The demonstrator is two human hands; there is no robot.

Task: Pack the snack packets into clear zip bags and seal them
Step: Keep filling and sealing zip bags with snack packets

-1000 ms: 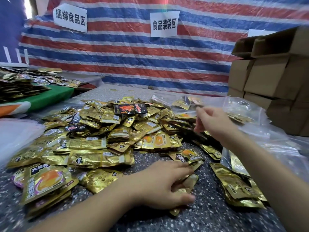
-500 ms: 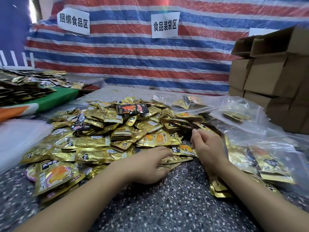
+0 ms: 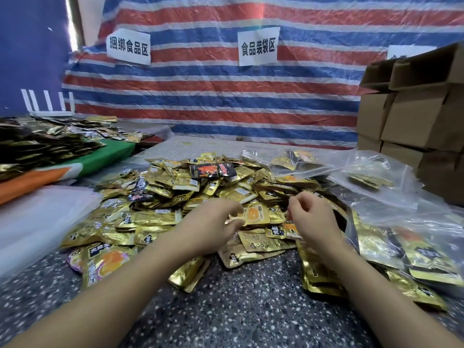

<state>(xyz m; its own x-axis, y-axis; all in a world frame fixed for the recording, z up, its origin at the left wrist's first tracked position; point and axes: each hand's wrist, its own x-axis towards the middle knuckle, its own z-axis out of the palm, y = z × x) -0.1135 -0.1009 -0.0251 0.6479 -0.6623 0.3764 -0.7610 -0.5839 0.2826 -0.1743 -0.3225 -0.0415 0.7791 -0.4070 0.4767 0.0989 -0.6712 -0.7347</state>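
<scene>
Both hands were in at the near edge of the heap of shiny gold foil snack packets (image 3: 160, 217) on the speckled dark stone tabletop (image 3: 251, 310). The left hand (image 3: 208, 227) pinched a gold packet with an orange picture (image 3: 256, 214), thumb under, fingers over. The right hand (image 3: 311, 219) hovered with curled fingers; whether they held anything, I couldn't tell. The clear plastic zip bag (image 3: 401, 247) lay just right. Best play, I judged: grab flat stacks, square them, then slide them in mouth-first.

Heap of gold snack packets (image 3: 160, 217) on speckled table, part-filled clear zip bags (image 3: 411, 247) right
</scene>
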